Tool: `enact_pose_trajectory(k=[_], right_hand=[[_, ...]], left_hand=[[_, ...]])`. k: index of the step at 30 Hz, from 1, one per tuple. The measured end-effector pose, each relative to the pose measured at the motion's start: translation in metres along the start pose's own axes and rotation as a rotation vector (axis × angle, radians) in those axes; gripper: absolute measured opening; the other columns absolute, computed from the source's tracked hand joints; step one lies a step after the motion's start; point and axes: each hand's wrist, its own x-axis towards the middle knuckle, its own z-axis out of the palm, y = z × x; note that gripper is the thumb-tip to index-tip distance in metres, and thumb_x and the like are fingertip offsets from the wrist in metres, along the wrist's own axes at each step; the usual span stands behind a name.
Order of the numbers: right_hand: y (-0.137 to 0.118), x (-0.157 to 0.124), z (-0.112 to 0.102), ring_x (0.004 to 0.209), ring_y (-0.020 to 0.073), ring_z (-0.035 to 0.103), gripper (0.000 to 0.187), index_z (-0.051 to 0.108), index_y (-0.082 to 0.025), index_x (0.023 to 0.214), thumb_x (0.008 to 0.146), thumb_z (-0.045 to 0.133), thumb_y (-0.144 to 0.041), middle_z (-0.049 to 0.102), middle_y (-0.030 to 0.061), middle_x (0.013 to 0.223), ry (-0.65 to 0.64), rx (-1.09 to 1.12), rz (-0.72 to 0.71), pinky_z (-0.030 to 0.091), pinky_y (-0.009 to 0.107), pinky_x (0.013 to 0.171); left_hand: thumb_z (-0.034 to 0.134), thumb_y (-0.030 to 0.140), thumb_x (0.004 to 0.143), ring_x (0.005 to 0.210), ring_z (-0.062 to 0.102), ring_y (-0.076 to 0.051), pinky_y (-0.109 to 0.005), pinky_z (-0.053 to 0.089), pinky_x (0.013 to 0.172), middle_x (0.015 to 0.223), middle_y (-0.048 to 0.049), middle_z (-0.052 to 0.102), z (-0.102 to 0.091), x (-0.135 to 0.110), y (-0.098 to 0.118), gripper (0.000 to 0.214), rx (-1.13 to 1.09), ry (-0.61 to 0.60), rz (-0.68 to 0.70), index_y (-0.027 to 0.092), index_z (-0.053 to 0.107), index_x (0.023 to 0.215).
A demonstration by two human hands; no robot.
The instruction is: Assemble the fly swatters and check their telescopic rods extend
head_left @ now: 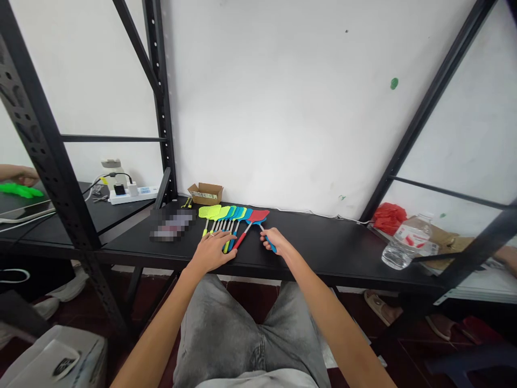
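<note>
A row of fly swatters with flat heads and thin metal shafts lies on the black shelf, heads toward the wall. Yellow-green swatters [209, 211] are at the left of the row, with blue and more yellow-green ones overlapping beside them. At the right end is a red fly swatter [257, 216], its handle slanting down toward my left hand [214, 250]. That hand lies across the handles with fingers stretched and thumb apart, partly covering them. My right hand [276, 241] is closed around the handle of a blue fly swatter [273, 248], whose head is partly hidden under the red one.
A small open cardboard box [205, 193] stands by the wall. On the right are a clear plastic bottle [407, 242] and a red plastic bag [389, 217]. A power strip [135, 195] lies left of the black upright [163, 108]. Another person's hand [20, 175] shows far left.
</note>
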Motion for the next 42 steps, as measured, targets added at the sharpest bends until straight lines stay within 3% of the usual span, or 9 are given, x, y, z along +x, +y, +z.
enact_pose_trajectory(k=[5, 11, 14, 19, 28, 34, 37, 40, 42], right_hand=[[0.004, -0.014, -0.046, 0.033, 0.0029, 0.024, 0.015, 0.047, -0.018, 0.08, 0.094, 0.047, -0.022, 0.037, -0.0088, 0.049, 0.112, 0.082, -0.037, 0.018, 0.013, 0.03], [0.007, -0.019, -0.078, 0.039, 0.0059, 0.039, 0.011, 0.053, -0.016, 0.087, 0.093, 0.045, -0.015, 0.048, -0.0031, 0.058, 0.194, 0.28, -0.09, 0.034, 0.015, 0.035], [0.006, -0.02, -0.072, 0.043, 0.0055, 0.043, 0.013, 0.054, -0.016, 0.085, 0.091, 0.044, -0.011, 0.052, -0.0001, 0.066, 0.138, 0.367, -0.119, 0.037, 0.015, 0.038], [0.003, -0.024, -0.052, 0.039, 0.0041, 0.026, 0.013, 0.055, -0.017, 0.082, 0.09, 0.046, -0.012, 0.04, -0.0044, 0.06, 0.04, 0.472, -0.153, 0.023, 0.013, 0.031], [0.001, -0.026, -0.047, 0.036, 0.004, 0.014, 0.015, 0.051, -0.019, 0.081, 0.093, 0.042, -0.018, 0.026, -0.0097, 0.052, 0.087, 0.47, -0.163, 0.012, 0.013, 0.031], [0.005, -0.03, -0.048, 0.036, 0.0042, 0.011, 0.021, 0.051, -0.019, 0.08, 0.097, 0.04, -0.023, 0.02, -0.011, 0.051, 0.071, 0.491, -0.152, 0.009, 0.014, 0.031], [0.002, -0.035, -0.041, 0.037, 0.0046, 0.021, 0.017, 0.055, -0.017, 0.082, 0.095, 0.045, -0.022, 0.029, -0.0087, 0.054, -0.013, 0.564, -0.188, 0.019, 0.014, 0.031], [-0.004, -0.039, -0.033, 0.051, 0.0071, 0.047, 0.011, 0.059, -0.015, 0.086, 0.087, 0.051, -0.007, 0.051, 0.0001, 0.067, -0.065, 0.605, -0.236, 0.043, 0.016, 0.044], [-0.008, -0.04, -0.028, 0.057, 0.0079, 0.052, 0.018, 0.06, -0.014, 0.086, 0.082, 0.051, 0.0, 0.057, 0.0035, 0.075, -0.08, 0.637, -0.256, 0.047, 0.017, 0.05]], left_hand=[[0.054, 0.046, 0.084, 0.127, 0.051, -0.029, -0.047, 0.035, 0.109, 0.132, -0.0018, 0.061, 0.004, 0.0, 0.002, 0.038, 0.006, 0.011, -0.016, 0.033, 0.067, 0.118], [0.053, 0.042, 0.085, 0.13, 0.048, -0.032, -0.053, 0.03, 0.111, 0.143, -0.0029, 0.053, 0.003, 0.001, 0.012, 0.039, 0.015, -0.014, 0.008, 0.036, 0.065, 0.122], [0.049, 0.038, 0.089, 0.138, 0.039, -0.031, -0.054, 0.027, 0.113, 0.151, 0.0002, 0.043, 0.006, 0.0, 0.022, 0.044, -0.014, -0.048, 0.091, 0.039, 0.058, 0.132], [0.039, 0.037, 0.096, 0.134, 0.045, -0.026, -0.05, 0.025, 0.115, 0.137, -0.0031, 0.059, 0.017, -0.001, 0.039, 0.04, -0.071, -0.088, 0.181, 0.03, 0.064, 0.125], [0.043, 0.042, 0.093, 0.114, 0.057, -0.034, -0.047, 0.041, 0.094, 0.107, -0.0157, 0.07, 0.011, -0.002, 0.065, 0.036, 0.099, -0.066, 0.034, 0.017, 0.068, 0.095], [0.044, 0.043, 0.093, 0.117, 0.053, -0.038, -0.051, 0.038, 0.095, 0.129, -0.0189, 0.06, 0.015, -0.002, 0.074, 0.04, 0.165, -0.038, -0.004, 0.014, 0.069, 0.106], [0.045, 0.043, 0.093, 0.127, 0.046, -0.038, -0.053, 0.033, 0.103, 0.143, -0.0156, 0.05, 0.013, -0.002, 0.077, 0.042, 0.106, 0.009, 0.006, 0.017, 0.065, 0.118], [0.042, 0.046, 0.095, 0.128, 0.047, -0.033, -0.048, 0.035, 0.104, 0.14, -0.0097, 0.055, 0.007, -0.001, 0.087, 0.044, -0.055, 0.024, 0.022, 0.022, 0.063, 0.125], [0.039, 0.047, 0.096, 0.12, 0.054, -0.029, -0.042, 0.04, 0.099, 0.132, -0.0079, 0.061, 0.004, 0.0, 0.098, 0.045, -0.194, 0.0, 0.029, 0.022, 0.061, 0.126]])
